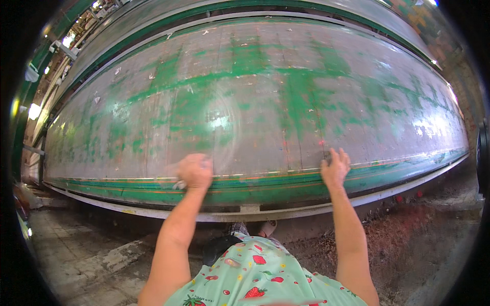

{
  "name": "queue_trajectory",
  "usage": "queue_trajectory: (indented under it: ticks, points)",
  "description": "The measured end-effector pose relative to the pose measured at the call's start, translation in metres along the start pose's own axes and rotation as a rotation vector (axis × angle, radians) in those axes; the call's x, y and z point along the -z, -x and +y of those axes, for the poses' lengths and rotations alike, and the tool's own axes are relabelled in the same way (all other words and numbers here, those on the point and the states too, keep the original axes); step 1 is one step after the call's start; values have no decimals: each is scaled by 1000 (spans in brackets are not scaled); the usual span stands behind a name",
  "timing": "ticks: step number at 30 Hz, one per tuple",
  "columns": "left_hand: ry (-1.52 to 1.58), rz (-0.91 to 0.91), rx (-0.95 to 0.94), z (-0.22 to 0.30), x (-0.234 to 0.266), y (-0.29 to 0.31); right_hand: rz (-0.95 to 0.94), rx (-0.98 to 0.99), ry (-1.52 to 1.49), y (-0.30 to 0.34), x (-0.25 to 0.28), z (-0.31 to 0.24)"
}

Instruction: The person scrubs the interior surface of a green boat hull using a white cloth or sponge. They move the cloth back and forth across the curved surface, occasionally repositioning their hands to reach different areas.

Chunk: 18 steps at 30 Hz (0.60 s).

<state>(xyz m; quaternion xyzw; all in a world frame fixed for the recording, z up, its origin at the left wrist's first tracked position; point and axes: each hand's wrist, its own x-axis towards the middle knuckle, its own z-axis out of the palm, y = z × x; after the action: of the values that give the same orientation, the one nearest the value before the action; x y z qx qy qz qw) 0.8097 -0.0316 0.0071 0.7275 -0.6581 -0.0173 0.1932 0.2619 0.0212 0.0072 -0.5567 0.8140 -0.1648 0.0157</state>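
Observation:
A long table (255, 127) with a worn green and grey surface stretches across the view in front of me. My left hand (195, 172) is closed in a loose fist over its near edge, smeared by motion. A small whitish scrap (179, 184) shows beside the fist; what the fingers hold is hidden. Farther right, my right hand (336, 168) is at the table's surface just past the striped near edge, its fingers bent and apart. A small dark patch (325, 155) lies between thumb and fingers, too unclear to name.
A pale metal rail (296, 211) runs along the table's near side, close to my body. Behind lies another long table (168, 23). Small white scraps (97, 100) dot the surface. Dark, dirty floor (408, 245) shows below right, and paler floor slabs (102, 257) below left.

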Motion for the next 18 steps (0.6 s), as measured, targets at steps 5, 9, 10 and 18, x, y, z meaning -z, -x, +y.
queue_trajectory:
  ticks: [5,9,10,18]
  points:
    - [119,122,-449,121,-56,-68,16,-109,162,-44,-13,41]
    - [129,73,-559,155,-96,-189,14,-95,216,-45,-16,33]
    - [118,71,-565,163,-109,-221,6,-94,219,-45,-14,31]
    - [34,51,-666,203,-181,-422,-18,-118,226,-48,-7,28]
